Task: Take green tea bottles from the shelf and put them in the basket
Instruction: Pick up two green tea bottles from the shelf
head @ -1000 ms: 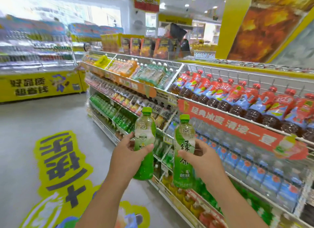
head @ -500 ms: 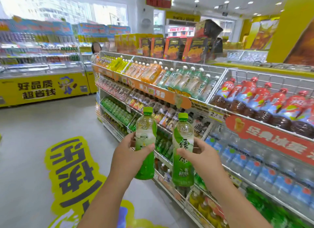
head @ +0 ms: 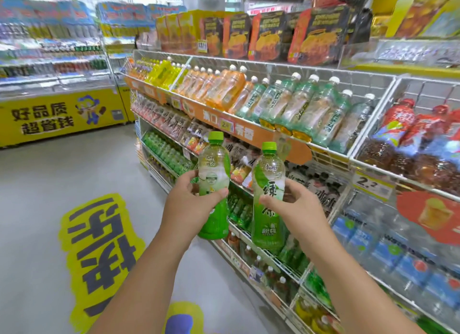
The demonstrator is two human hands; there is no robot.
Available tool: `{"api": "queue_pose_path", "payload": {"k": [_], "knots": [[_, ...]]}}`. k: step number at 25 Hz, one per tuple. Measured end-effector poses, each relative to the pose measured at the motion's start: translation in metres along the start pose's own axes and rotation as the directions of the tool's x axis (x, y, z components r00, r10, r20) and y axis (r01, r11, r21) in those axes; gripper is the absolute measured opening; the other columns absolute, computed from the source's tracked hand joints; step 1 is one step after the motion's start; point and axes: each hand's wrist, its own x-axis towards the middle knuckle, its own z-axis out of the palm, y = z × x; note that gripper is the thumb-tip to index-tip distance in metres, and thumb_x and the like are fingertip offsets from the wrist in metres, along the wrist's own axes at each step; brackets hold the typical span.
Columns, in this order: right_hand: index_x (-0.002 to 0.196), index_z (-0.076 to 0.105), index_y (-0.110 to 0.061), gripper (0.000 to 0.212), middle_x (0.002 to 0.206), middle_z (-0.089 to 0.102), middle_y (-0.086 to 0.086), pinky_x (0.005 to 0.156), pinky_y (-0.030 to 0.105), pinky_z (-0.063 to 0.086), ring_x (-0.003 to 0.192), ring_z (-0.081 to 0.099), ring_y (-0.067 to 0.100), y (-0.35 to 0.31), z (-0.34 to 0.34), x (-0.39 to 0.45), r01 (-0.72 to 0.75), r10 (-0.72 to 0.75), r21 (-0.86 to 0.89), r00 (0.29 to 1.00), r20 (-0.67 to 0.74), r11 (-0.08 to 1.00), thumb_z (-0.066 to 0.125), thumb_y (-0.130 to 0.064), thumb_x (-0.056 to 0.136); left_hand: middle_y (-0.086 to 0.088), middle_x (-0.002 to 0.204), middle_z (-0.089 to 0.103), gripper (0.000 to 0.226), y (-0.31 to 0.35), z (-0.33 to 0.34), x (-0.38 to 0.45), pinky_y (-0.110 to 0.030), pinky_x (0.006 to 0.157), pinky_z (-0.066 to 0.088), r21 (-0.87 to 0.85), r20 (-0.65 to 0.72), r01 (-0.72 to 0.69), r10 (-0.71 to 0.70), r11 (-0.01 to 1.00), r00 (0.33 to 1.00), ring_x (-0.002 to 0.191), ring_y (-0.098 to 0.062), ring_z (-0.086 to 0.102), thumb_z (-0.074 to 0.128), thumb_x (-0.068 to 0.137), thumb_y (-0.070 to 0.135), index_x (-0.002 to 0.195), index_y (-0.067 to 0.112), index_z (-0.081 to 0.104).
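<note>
Hands, left [head: 189, 204] and right [head: 296, 206], each gripping an upright green-capped, green-labelled tea bottle [head: 215, 184], [head: 268, 197].

A tiered white wire shelf [head: 373, 159] runs along the right of the frame, its top tier packed with tilted orange bottles [head: 221, 90] and pale green-labelled bottles [head: 306, 109], red-labelled dark drinks [head: 403, 139] at far right. Green bottles [head: 164, 149] fill a lower tier at centre. A yellow floor sticker [head: 99, 246] lies on the grey floor [head: 49, 184] at lower left.
</note>
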Motion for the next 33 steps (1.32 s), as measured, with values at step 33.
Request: {"api": "queue_pose_path", "payload": {"k": [33], "knots": [[0.127,0.067,-0.032,0.065,0.119,0.073,-0.015,0.101,0.039,0.054,0.113,0.067,0.006,0.196,0.136,0.161,-0.425,0.404,0.149,0.609,-0.683,0.893,0.090,-0.045,0.068,0.013,0.103,0.073,0.055,-0.192,0.132,0.301,-0.028,0.068,0.058,0.151,0.800,0.053,-0.153,0.987,0.580,0.086,-0.006,0.072,0.091,0.070,0.027,0.113,0.038,0.058]]}}
